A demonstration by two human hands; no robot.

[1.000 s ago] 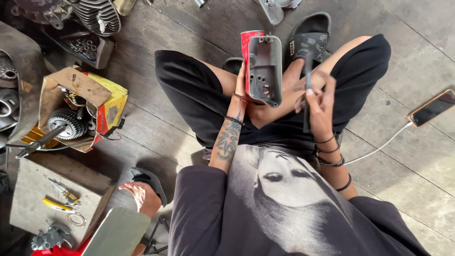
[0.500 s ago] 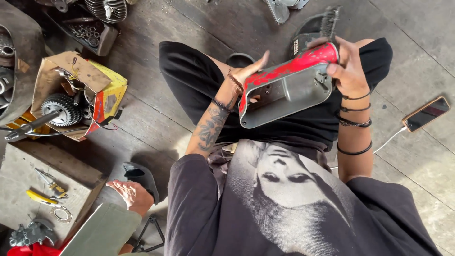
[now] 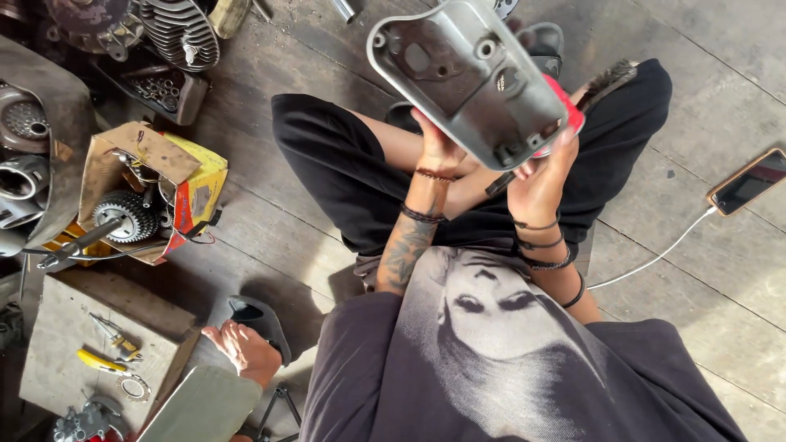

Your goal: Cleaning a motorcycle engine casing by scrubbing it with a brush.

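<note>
Head view, looking down at a seated person with crossed legs on a grey plank floor. Grey cast-metal cover with a red outer face, hollow side toward the camera, held raised above the knees. Left hand grips its lower edge from below, fingers closed on the rim. Right hand supports the lower right corner of the cover and also clasps a dark-handled wire brush, bristles pointing up right. Torn yellow cardboard box with a toothed sprocket inside lies to the left; a phone on a white cable lies at right, well apart.
</note>
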